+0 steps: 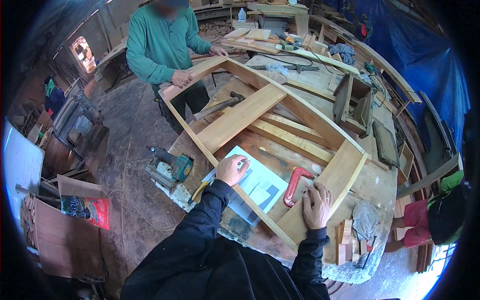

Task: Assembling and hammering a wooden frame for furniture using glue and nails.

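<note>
The table (380, 180) carries a large wooden frame (320, 120), which lies flat across it. A cross plank (240, 117) spans the frame diagonally. At the far end, another person in a green top grips the frame corner with both hands.

A drawing sheet (262, 185) lies on the table under the frame's near rail. The left hand (231, 169) rests on that rail above the sheet — fingers curled loosely, index tip touching the wood; nothing is grasped. The right hand (317, 204) lies flat on the frame's near end board, fingers spread, holding nothing.

A red clamp (295, 186) lies on the table between the hands, just beside the right. A hammer (220, 106) lies inside the frame. A drill (172, 165) sits at the left edge.
</note>
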The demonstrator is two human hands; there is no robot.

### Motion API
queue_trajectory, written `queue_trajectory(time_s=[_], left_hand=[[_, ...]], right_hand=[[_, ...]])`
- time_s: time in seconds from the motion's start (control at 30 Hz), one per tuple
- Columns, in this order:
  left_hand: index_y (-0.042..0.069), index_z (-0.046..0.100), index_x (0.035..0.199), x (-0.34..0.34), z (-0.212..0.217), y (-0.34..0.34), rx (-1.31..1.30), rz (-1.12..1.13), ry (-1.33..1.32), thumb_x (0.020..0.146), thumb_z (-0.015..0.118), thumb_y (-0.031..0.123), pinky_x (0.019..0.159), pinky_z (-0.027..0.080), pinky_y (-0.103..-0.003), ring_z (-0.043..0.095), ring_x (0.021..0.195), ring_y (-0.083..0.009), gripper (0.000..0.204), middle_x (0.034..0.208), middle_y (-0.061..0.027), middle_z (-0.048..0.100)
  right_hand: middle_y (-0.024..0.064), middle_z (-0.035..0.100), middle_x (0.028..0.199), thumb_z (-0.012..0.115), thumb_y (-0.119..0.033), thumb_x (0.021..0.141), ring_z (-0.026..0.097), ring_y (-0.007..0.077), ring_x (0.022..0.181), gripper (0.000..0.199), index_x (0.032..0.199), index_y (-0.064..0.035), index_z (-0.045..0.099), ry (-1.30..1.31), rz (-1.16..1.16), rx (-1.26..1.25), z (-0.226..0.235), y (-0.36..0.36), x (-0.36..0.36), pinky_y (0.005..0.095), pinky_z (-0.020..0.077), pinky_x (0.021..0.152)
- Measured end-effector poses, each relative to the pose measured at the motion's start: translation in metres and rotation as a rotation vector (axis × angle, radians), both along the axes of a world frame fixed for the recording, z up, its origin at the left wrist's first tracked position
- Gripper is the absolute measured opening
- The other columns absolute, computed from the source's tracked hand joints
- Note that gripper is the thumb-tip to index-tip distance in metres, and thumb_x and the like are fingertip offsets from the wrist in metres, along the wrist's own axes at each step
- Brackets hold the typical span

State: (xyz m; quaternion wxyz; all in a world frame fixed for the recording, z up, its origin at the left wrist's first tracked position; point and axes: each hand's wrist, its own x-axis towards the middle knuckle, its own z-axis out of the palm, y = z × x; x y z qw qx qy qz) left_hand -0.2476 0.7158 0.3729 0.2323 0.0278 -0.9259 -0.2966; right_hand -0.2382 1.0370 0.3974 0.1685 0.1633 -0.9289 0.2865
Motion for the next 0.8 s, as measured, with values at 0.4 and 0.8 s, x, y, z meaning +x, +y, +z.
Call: queue_trajectory(time_s=[0.4, 0.8], left_hand=[[0.007, 0.069, 0.088, 0.0003, -0.0003, 0.0002, 0.029, 0.01, -0.014, 0.087, 0.066, 0.026, 0.064, 0.053, -0.036, 0.067, 0.068, -0.0269, 0.019, 0.087, -0.0091, 0.071], [0.007, 0.07, 0.091, 0.0006, 0.0022, 0.0007, 0.044, 0.005, -0.045, 0.088, 0.065, 0.027, 0.062, 0.052, -0.037, 0.067, 0.072, -0.029, 0.02, 0.089, -0.0095, 0.07]], right_hand=[[0.0118, 0.058, 0.125, 0.062, -0.018, 0.084, 0.049, 0.0309, 0.124, 0.029, 0.11, -0.007, 0.065, -0.016, 0.027, -0.015, -0.0001, 0.0002, -0.0003, 0.0505, 0.0258, 0.112], [0.0125, 0.057, 0.126, 0.062, -0.017, 0.084, 0.047, 0.0325, 0.125, 0.03, 0.113, -0.0073, 0.064, -0.034, 0.047, -0.026, 0.0006, 0.0024, -0.0003, 0.0523, 0.0244, 0.112]])
